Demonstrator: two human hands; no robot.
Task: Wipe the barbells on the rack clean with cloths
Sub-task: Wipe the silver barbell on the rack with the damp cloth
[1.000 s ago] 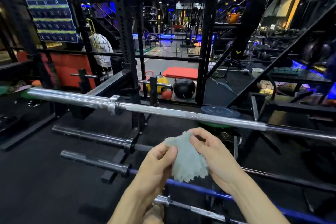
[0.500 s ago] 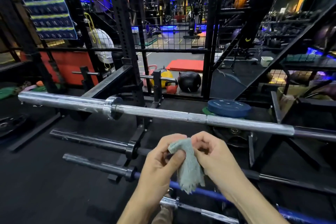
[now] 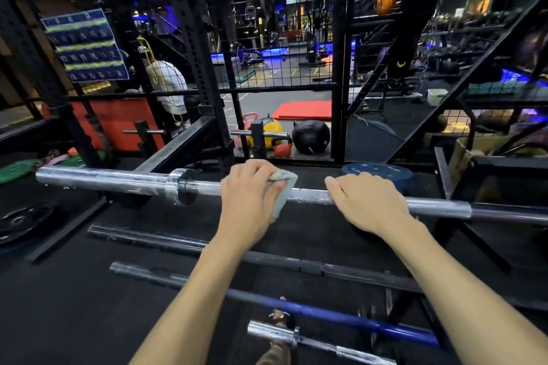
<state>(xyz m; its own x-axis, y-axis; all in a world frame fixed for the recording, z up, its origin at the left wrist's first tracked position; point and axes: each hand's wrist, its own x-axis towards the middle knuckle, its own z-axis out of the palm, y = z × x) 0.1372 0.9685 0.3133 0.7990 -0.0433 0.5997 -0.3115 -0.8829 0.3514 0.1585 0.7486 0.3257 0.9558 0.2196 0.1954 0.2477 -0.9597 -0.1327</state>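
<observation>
Taking the top chrome barbell as the landmark, 4 other bars lay nearer than it and lower. Nearest was a short chrome bar end, then a blue-shafted bar, then 2 dark bars. None of the 4 had a hand or cloth on it, so by my reading they were all left to wipe.

On the landmark bar itself, the left hand had its fingers curled over the shaft, clamping a pale cloth against the knurled metal just right of the collar. The right hand gripped the bare shaft farther right, fingers wrapped over the top and together, holding no cloth. I judged the wiping had only just begun, with nearly the whole task left.

For travel, the shaft ran clear rightward from the cloth up to the right hand. Leftward the collar stood as a raised edge that the cloth would meet almost at once. Beyond it the sleeve ended free.

Behind the landmark, a black rack upright stood close, and a blue plate lay just past the right hand.
</observation>
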